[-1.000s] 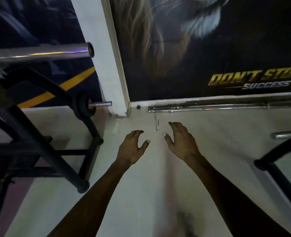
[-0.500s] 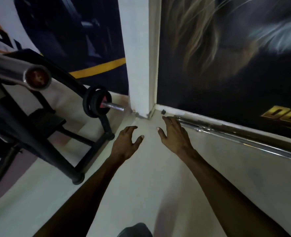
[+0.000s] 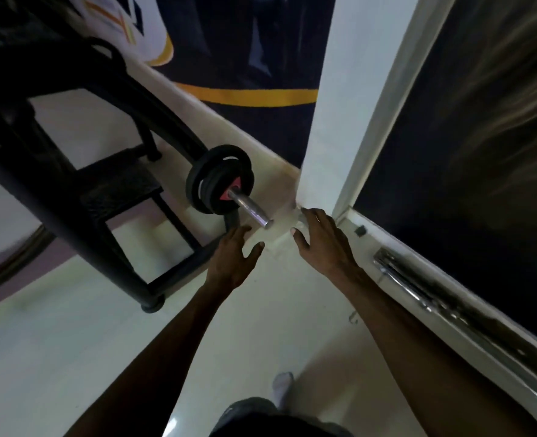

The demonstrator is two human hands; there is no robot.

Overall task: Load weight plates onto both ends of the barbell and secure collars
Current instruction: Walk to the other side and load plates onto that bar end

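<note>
A gym: black weight plates (image 3: 220,179) on a chrome peg (image 3: 250,209) of a black steel rack (image 3: 71,197), a chrome bar (image 3: 450,307) on the floor right of the rack, dark printed wall banners (image 3: 248,58) behind.

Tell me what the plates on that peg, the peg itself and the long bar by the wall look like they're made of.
Weight plates: matte black, likely rubber-coated or painted iron, with a red hub; no shine. Peg: bare polished metal, probably chromed steel, given its bright highlights. Long bar on the floor: the same mirror-like chrome look.
</note>
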